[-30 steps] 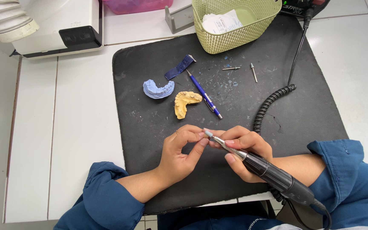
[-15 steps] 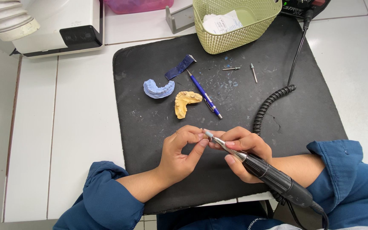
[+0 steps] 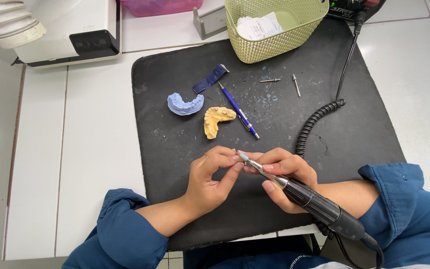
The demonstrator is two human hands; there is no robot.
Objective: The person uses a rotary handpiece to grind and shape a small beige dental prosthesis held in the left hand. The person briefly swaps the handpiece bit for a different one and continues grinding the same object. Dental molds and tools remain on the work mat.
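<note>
Head view, workbench with black mat (image 3: 175, 164) as reference. The right hand (image 3: 287, 174) wraps closed around a black rotary handpiece (image 3: 304, 197), held like a pen near the mat's front edge, its pale tip (image 3: 244, 157) pointing toward the left hand (image 3: 212, 179). The left hand's thumb and fingertips (image 3: 235, 160) are pinched narrow just beside that tip; whether they hold a small piece cannot be told, as the fingers hide the spot. Both hands hover over the front middle of the mat. The handpiece's coiled black cord (image 3: 314, 124) runs across the mat's right half toward its far edge.

At the mat's centre lie a yellow dental cast (image 3: 216, 119) and, just to its left, a blue dental cast (image 3: 185, 104); the two are near each other but apart. A blue pen (image 3: 239, 110) lies diagonally just right of the yellow cast, and a dark blue strip (image 3: 210, 78) lies beyond it. Two small burs (image 3: 282, 82) rest right of centre, toward the far edge. A green mesh basket (image 3: 274, 30) holding white paper stands on the mat's far edge. A white machine (image 3: 65, 30) stands off the mat, beyond its far left corner.
</note>
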